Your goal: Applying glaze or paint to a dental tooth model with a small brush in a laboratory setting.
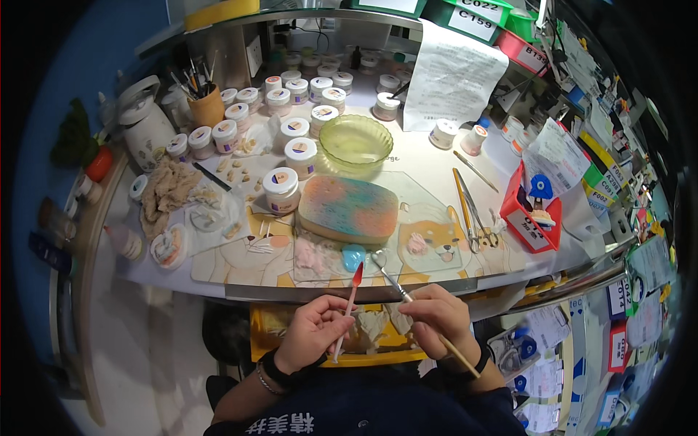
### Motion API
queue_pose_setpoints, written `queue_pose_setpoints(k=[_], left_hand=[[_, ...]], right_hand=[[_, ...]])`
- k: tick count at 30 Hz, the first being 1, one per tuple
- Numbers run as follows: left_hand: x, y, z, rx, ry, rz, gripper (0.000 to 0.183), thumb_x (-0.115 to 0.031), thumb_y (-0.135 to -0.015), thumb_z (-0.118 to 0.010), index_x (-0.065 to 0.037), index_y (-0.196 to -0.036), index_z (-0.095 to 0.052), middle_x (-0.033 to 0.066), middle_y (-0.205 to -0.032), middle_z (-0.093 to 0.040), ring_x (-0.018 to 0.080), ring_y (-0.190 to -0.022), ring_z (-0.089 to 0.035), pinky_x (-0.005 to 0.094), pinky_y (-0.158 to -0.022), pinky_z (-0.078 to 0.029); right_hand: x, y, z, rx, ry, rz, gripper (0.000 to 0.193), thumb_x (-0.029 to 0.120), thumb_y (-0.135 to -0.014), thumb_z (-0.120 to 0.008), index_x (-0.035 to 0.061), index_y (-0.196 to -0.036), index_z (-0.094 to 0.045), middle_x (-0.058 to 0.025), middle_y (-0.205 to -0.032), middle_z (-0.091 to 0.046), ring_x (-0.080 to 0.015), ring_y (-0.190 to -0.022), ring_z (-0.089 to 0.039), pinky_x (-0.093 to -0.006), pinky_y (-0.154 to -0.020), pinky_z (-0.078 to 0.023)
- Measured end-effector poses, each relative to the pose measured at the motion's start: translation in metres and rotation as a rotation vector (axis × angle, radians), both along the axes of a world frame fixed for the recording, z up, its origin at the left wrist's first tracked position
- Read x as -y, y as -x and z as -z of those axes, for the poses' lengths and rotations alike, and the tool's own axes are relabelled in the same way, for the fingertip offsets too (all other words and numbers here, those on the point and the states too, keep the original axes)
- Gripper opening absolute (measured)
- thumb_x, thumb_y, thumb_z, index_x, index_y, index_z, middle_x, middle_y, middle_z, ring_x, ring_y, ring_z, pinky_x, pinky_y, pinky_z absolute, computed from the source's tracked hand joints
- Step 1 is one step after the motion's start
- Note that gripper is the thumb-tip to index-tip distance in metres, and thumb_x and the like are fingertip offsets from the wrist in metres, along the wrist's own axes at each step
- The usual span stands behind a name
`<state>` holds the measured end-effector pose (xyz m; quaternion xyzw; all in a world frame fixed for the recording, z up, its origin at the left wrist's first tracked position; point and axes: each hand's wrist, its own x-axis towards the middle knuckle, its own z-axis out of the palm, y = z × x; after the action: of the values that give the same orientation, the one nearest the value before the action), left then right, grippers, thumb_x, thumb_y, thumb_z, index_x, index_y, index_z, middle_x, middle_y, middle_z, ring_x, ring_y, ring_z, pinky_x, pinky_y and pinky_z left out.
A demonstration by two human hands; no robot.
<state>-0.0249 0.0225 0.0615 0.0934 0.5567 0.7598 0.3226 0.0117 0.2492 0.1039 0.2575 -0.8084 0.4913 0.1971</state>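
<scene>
My left hand (311,333) is closed round a thin pale stick with a pointed red tip (358,273), held upright. My right hand (440,318) pinches a slim brush (397,285) with a wooden handle and a metal collar, its head angled toward the stick's tip but apart from it. Just beyond the tips, a clear glass slab (331,272) carries a bright blue blob (354,257) and a patch of pale pink material (310,256). A multicoloured sponge block (349,209) lies behind, with a yellow-green glass bowl (356,141) farther back.
Several white lidded jars (281,190) crowd the left and back. Tweezers (463,207) and scissors (478,218) lie at right, beside a red tray (533,218) holding a dental model. A crumpled tan cloth (169,195) sits far left. Below my hands is an open yellow drawer (265,338).
</scene>
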Motion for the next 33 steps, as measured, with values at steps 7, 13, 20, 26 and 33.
queue_pose_setpoints(k=[7, 13, 20, 26, 33], left_hand=[[0.002, -0.002, 0.0, -0.007, 0.071, -0.029, 0.021, -0.009, -0.089, -0.06, -0.001, -0.108, -0.055, 0.0002, -0.071, -0.059, -0.0003, -0.049, -0.048, 0.0139, -0.044, -0.038], [0.005, -0.002, -0.001, -0.022, 0.084, -0.02, 0.021, -0.009, -0.089, -0.06, 0.0, -0.108, -0.056, 0.0, -0.07, -0.059, -0.0001, -0.049, -0.049, 0.0141, -0.044, -0.038], [0.01, -0.006, -0.001, -0.186, -0.183, -0.068, 0.015, 0.001, -0.089, -0.055, 0.003, -0.104, -0.055, 0.0143, -0.093, -0.064, 0.015, -0.077, -0.065, 0.0236, -0.068, -0.053], [0.006, -0.005, -0.01, -0.352, -0.413, -0.062, 0.012, 0.002, -0.089, -0.056, 0.004, -0.101, -0.056, 0.0226, -0.104, -0.062, 0.0263, -0.091, -0.066, 0.0336, -0.08, -0.055], [0.024, -0.009, -0.011, -0.26, -0.131, -0.156, 0.053, -0.003, -0.085, -0.064, 0.001, -0.133, -0.041, 0.0174, -0.112, -0.06, 0.0228, -0.093, -0.065, 0.0292, -0.08, -0.053]], right_hand=[[-0.003, 0.009, 0.005, -0.009, -0.028, -0.044, 0.03, -0.009, -0.062, -0.053, 0.0025, -0.086, -0.067, -0.0106, -0.075, -0.06, -0.0215, -0.062, -0.061, -0.0262, -0.054, -0.047], [-0.001, 0.014, 0.014, -0.03, -0.103, 0.084, 0.032, -0.008, -0.065, -0.056, 0.0026, -0.093, -0.065, -0.0096, -0.076, -0.061, -0.0219, -0.059, -0.06, -0.0266, -0.054, -0.047], [0.0, 0.007, 0.007, -0.037, -0.334, 0.035, 0.04, 0.01, -0.078, -0.069, 0.0067, -0.116, -0.058, -0.0135, -0.087, -0.065, -0.029, -0.065, -0.063, -0.0354, -0.052, -0.049], [0.025, 0.007, 0.009, -0.079, -0.267, -0.156, 0.019, 0.022, -0.085, -0.065, 0.0062, -0.083, -0.054, -0.0077, -0.064, -0.052, -0.0267, -0.052, -0.055, -0.0363, -0.045, -0.044], [-0.038, 0.014, -0.001, 0.023, -0.396, 0.409, 0.017, 0.011, -0.079, -0.067, 0.0069, -0.068, -0.054, -0.0095, -0.056, -0.049, -0.026, -0.046, -0.051, -0.0332, -0.044, -0.041]])
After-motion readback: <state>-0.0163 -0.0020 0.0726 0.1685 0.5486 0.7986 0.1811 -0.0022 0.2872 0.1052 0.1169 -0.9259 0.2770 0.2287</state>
